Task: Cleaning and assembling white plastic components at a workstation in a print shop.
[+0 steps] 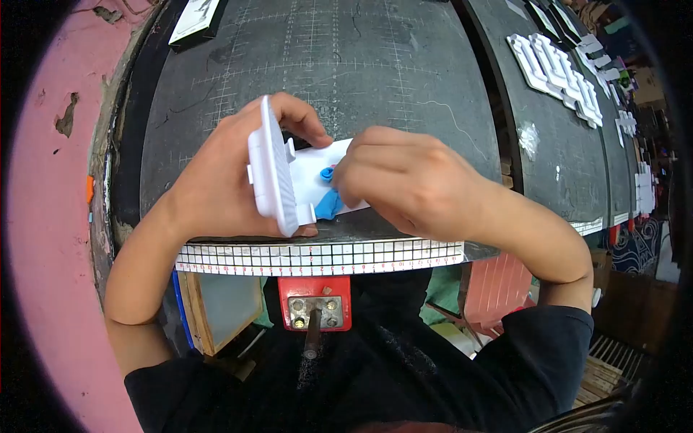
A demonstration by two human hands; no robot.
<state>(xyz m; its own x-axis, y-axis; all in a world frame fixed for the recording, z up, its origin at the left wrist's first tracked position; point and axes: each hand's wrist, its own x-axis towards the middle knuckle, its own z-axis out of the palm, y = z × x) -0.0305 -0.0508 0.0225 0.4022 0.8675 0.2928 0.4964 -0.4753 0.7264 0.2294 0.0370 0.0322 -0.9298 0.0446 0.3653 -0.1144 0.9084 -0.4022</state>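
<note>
It looks partway done: the left hand (225, 172) holds a white ridged plastic piece (277, 173) tipped up, the right hand (410, 177) curls by crumpled blue rubbery bits (329, 206), its grip hidden.

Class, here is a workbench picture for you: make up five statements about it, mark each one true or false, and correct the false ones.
1. The left hand holds a white plastic part with a ridged face. True.
2. The right hand is curled beside a crumpled blue piece. True.
3. The blue piece lies left of the ridged part. False: it lies to its right.
4. A gridded measuring strip runs along the near edge of the dark worktop. True.
5. Both hands wear gloves. False: both are bare.
</note>
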